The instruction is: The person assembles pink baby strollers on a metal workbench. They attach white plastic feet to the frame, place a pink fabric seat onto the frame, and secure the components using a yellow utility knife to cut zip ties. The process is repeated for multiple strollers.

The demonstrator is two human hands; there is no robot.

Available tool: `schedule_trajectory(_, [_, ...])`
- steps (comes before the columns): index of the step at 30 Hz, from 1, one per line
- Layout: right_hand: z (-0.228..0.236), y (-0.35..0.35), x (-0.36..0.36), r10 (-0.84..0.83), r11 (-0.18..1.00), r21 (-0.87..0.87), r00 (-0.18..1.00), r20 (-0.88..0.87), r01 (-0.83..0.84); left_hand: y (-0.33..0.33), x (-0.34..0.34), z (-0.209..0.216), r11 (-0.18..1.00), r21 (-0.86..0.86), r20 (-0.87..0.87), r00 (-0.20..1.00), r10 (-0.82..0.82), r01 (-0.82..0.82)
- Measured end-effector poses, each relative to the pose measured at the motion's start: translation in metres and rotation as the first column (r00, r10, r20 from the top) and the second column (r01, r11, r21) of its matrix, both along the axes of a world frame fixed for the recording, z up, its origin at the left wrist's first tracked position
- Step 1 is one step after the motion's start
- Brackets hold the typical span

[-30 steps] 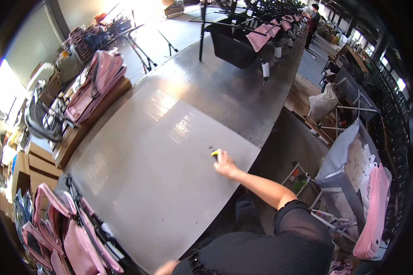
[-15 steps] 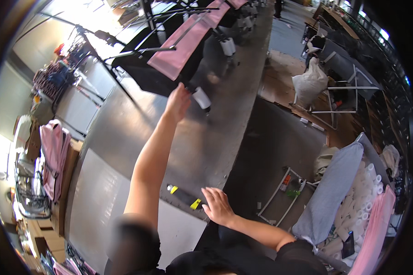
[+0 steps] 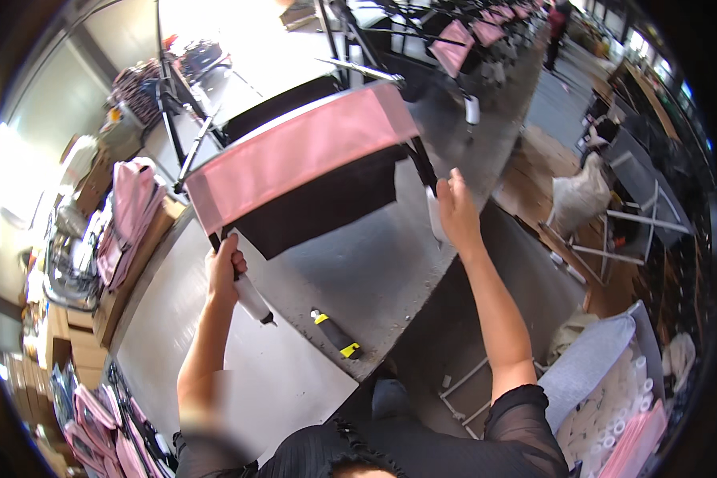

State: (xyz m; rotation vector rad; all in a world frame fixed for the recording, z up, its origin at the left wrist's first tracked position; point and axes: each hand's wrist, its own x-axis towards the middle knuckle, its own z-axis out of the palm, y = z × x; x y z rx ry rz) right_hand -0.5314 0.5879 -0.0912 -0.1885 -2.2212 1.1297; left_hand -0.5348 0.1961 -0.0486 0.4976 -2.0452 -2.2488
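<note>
A folding chair frame with a pink fabric band (image 3: 303, 151) stretched across its near side is between my hands, above the metal worktop. A black fabric panel (image 3: 327, 203) hangs below the band. My left hand (image 3: 225, 269) is closed around the black tube at the left corner, just above a white sleeve (image 3: 252, 299). At the right side my right hand (image 3: 456, 213) grips the other tube at its white sleeve (image 3: 435, 213), thumb pointing up. A black-and-yellow hand tool (image 3: 336, 333) lies on the worktop below the frame.
More pink and black chair frames (image 3: 454, 48) line the far worktop (image 3: 422, 279). Folded pink fabric (image 3: 127, 223) sits at the left on cartons. To the right are a white sack (image 3: 581, 195), pale metal frames and a bin of white tubes (image 3: 613, 422). A person (image 3: 558, 32) stands far off.
My left hand has come back from the far frame and now holds a chair frame drawn closer. My right hand has risen from beside the tool to the frame's right side.
</note>
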Motion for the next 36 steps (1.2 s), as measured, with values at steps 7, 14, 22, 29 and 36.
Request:
schedule_trajectory(7, [-0.010,-0.096,0.066,0.158,0.769,-0.639,0.973,0.168,-0.015,-0.075,0.122,-0.009,0.989,-0.083,-0.053,0.991,0.122,-0.126])
schedule_trajectory(14, [-0.032,-0.221,0.211,0.463,0.645,-0.710,0.884,0.068,-0.283,-0.182,0.345,-0.030,0.900,-0.213,-0.057,0.924,0.378,-0.381])
schedule_trajectory(22, [-0.037,-0.349,0.277,0.715,0.620,-0.636,0.664,0.218,-0.459,-0.278,0.498,-0.055,0.807,-0.204,0.023,0.822,0.570,-0.554])
schedule_trajectory(29, [-0.083,-0.367,0.294,0.844,0.528,-0.613,0.444,0.302,-0.588,-0.322,0.539,-0.081,0.845,-0.087,0.011,0.848,0.530,-0.528])
schedule_trajectory(36, [0.091,-0.449,0.180,0.799,0.599,0.172,0.597,-0.068,-0.782,-0.296,0.556,-0.081,0.866,-0.046,0.104,0.859,0.500,-0.498])
